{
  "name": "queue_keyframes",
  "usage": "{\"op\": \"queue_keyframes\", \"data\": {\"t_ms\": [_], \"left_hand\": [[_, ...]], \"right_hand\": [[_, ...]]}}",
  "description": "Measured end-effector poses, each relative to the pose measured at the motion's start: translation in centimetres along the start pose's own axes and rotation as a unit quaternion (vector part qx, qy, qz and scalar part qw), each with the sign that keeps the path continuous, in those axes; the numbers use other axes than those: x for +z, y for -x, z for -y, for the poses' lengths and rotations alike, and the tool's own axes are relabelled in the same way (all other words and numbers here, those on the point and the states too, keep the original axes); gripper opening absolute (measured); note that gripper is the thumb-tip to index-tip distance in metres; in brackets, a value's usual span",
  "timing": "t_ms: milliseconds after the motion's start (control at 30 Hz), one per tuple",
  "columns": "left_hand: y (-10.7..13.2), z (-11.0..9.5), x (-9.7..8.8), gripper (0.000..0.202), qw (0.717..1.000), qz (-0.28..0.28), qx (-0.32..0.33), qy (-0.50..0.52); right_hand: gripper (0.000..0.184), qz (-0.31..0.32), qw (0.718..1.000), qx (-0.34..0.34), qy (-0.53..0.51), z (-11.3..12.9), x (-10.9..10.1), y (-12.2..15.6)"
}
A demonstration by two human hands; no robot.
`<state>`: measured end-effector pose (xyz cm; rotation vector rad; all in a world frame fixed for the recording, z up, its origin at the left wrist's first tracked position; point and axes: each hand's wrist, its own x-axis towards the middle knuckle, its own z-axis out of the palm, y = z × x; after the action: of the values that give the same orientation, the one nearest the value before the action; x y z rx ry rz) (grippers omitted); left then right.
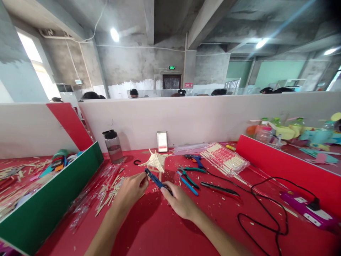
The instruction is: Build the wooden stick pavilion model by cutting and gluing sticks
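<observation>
My right hand (178,201) grips the handle of a blue and black cutter (156,180) low over the red table (149,231). The tool's tip points up and left toward my left hand (131,190). My left hand is closed in a pinch at that tip; what it pinches is too small to make out. Just behind both hands stands a small pavilion model made of wooden sticks (156,162). Loose stick pieces (110,193) lie to the left of my left hand.
Green-handled pliers (189,172), a blue pen (188,185), a blue glue gun (195,159) and packed chopsticks (225,158) lie to the right. A black cable (262,213) loops to a purple power strip (306,208). A dark bottle (113,146) and a phone (162,141) stand by the partition. A green divider (50,199) bounds the left.
</observation>
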<state>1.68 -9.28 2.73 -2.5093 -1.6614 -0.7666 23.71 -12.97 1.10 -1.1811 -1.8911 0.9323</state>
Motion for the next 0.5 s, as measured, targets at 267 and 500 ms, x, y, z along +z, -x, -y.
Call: {"op": "queue_keyframes", "data": {"t_ms": [267,500], "left_hand": [[0.13,-0.04,0.00,0.018,1.000,-0.003,0.012,0.002],[0.14,-0.60,-0.48,0.017,1.000,0.016,0.012,0.001]], "right_hand": [[0.036,0.002,1.000,-0.017,0.007,-0.10,0.00,-0.11],[0.035,0.000,0.998,-0.034,0.060,0.20,-0.40,-0.13]]}}
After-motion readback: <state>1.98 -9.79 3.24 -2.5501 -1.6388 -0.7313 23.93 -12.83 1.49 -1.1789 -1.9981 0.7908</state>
